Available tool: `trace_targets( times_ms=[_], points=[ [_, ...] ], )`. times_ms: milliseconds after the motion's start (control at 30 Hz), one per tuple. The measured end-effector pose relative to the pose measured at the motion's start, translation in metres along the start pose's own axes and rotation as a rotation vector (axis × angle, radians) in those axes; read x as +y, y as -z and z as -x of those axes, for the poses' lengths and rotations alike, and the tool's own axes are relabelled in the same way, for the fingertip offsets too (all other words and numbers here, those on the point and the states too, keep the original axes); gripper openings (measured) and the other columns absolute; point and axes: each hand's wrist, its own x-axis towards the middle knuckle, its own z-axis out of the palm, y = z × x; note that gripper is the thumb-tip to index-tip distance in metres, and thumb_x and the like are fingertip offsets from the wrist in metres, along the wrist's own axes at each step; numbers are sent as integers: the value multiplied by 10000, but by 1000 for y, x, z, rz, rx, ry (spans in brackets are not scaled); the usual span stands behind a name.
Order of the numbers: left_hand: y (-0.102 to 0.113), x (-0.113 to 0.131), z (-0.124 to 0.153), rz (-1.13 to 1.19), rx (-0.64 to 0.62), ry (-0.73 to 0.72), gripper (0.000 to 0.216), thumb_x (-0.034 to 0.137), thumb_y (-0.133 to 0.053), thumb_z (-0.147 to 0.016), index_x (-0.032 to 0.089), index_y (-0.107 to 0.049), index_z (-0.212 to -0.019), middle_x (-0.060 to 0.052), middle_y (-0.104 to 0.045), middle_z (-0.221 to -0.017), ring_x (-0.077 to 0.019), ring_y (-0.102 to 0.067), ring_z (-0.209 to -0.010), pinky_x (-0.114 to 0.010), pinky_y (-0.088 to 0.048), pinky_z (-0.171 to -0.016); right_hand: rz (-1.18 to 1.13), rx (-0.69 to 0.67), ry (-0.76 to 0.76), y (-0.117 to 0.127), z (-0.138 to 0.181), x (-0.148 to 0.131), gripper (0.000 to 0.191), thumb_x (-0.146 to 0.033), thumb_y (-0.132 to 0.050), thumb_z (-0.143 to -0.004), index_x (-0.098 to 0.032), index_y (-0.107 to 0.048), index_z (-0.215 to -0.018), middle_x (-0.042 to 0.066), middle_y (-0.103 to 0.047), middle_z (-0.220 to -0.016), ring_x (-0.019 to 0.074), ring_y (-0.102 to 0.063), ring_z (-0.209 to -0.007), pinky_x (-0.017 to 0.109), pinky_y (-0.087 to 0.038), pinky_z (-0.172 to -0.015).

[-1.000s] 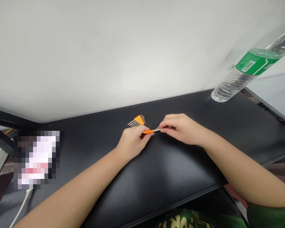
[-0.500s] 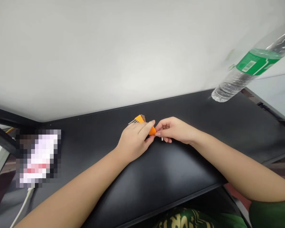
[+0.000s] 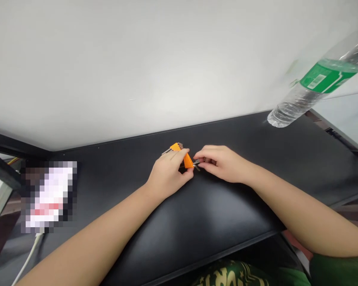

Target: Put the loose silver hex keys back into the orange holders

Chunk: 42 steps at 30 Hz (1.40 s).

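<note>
My left hand (image 3: 168,174) pinches a small orange holder (image 3: 188,161) between thumb and fingers, just above the black table (image 3: 214,214). My right hand (image 3: 222,163) meets it from the right, its fingertips closed on thin metal hex keys (image 3: 197,162) that stick out of the holder. Just behind my left fingers lies a second orange holder (image 3: 176,147) with several metal keys fanned out to the left on the table.
A clear water bottle with a green label (image 3: 316,87) stands at the table's back right, near the white wall. A blurred phone (image 3: 47,196) with a white cable (image 3: 26,262) lies at the left. The table's front edge runs close to my body.
Both hands stayed together at the table's middle. The orange holder in my left hand turned, showing a broader face, and my right fingers shifted their grip on the metal keys.
</note>
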Motion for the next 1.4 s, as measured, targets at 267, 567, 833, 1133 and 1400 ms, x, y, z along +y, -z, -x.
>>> trace_targets(
  times_ms=[267,567,833,1133,1400],
  points=[
    [-1,-2,-2,2,-3,34,487,210,-639,-829,212,-590,-1314,-64,-743,-1136,-245,-719,-1044,-395,-575,-940,542,-157,19,10,0,10,154,-136,-572,-947,-163,-724,-936,84,-619,-988,202,-598,-850,340,-468,-824],
    [-2,-3,-3,-8,-16,38,450,201,-635,-835,202,-585,-1283,-81,-734,-1189,-251,-710,-1033,-416,-563,-927,569,-173,-63,6,2,-2,84,-114,-579,-871,-189,-608,-846,39,-625,-889,157,-545,-693,290,-381,-641],
    [-2,-3,-2,35,-30,70,463,210,-676,-812,212,-607,-1270,-61,-746,-1124,-228,-724,-966,-397,-586,-925,310,28,106,18,2,5,99,-134,-560,-960,-184,-627,-906,21,-614,-873,131,-539,-710,257,-421,-673],
    [-1,-1,-1,80,-7,46,454,213,-678,-811,186,-626,-1262,-58,-750,-1075,-229,-735,-985,-408,-607,-969,273,18,184,12,6,8,210,-204,-509,-1040,-199,-710,-1100,76,-670,-1042,166,-639,-832,291,-514,-757],
    [-3,-3,1,71,-1,42,459,236,-695,-809,200,-632,-1262,-60,-762,-1083,-234,-738,-985,-412,-618,-952,273,73,224,17,7,7,207,-188,-524,-1032,-209,-725,-1074,63,-675,-1020,148,-629,-804,270,-492,-709]
  ],
)
